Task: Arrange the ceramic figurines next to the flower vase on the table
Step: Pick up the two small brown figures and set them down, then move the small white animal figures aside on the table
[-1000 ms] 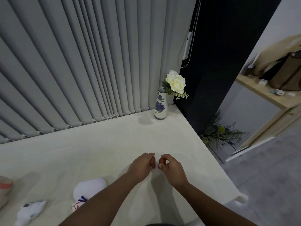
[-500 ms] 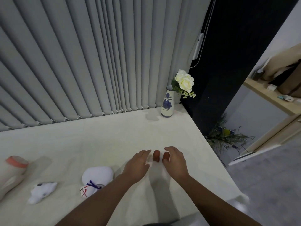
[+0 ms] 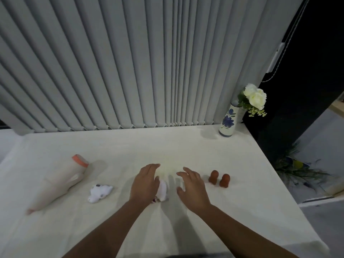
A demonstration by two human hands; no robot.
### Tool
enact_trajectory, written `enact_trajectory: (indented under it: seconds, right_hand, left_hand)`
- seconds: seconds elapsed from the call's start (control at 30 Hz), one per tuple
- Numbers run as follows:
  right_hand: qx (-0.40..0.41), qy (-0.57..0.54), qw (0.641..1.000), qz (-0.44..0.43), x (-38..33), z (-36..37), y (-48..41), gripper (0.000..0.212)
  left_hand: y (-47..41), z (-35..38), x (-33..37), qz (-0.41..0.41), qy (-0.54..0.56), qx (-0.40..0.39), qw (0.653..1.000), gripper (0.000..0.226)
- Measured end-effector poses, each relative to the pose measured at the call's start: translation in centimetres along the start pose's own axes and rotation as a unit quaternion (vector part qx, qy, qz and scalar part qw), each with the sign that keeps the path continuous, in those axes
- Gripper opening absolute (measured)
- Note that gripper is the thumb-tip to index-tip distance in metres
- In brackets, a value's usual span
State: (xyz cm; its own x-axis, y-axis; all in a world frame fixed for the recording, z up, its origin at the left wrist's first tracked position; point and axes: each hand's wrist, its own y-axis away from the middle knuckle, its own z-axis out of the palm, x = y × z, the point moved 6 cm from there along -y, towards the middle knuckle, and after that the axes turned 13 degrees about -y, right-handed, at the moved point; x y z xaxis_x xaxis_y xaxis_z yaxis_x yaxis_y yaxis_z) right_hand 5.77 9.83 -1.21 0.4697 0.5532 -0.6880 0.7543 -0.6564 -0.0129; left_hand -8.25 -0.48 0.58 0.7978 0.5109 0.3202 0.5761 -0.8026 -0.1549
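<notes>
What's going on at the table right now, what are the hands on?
A person is closing both open hands around a white figurine: left hand against it, right hand just beside. Two small brown figurines stand to the right, untouched, well short of the flower vase at the far corner.

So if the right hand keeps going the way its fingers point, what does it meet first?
Nothing close: the right hand points up-left over bare table, toward the blinds. The white figurine lies beside it, off that line. Depth is uncertain.
</notes>
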Motion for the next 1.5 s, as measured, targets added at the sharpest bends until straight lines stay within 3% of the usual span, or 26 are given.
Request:
enact_trajectory:
  seconds: [0.23,0.47,0.67,0.93,1.27,1.5]
  right_hand:
    - [-0.059,0.002,0.998,-0.038,-5.9,8.0,0.9,0.048]
    - [-0.061,0.063,0.996,-0.035,-8.2,12.6,1.9,0.065]
    - [-0.008,0.132,0.991,-0.036,-9.3,13.1,2.1,0.069]
    - [-0.01,0.187,0.982,-0.004,-8.5,13.5,1.1,0.078]
    - [-0.018,0.185,0.982,0.023,-8.4,14.1,-1.0,0.061]
    - [0.031,0.167,0.985,0.013,-9.1,12.6,-3.2,0.041]
  left_hand:
    - [3.8,-3.1,-9.6,-0.066,-0.039,-0.007,0.997,0.042]
    - [6.7,-3.9,-17.7,-0.119,-0.082,-0.058,0.988,0.047]
    - [7.9,-3.4,-20.0,-0.094,-0.074,-0.089,0.989,0.053]
    - [6.6,-2.8,-21.0,-0.058,-0.047,-0.111,0.991,0.051]
    - [5.3,-2.5,-21.8,-0.041,-0.025,-0.126,0.991,0.052]
    - [4.1,-1.7,-22.4,-0.041,-0.001,-0.119,0.992,0.047]
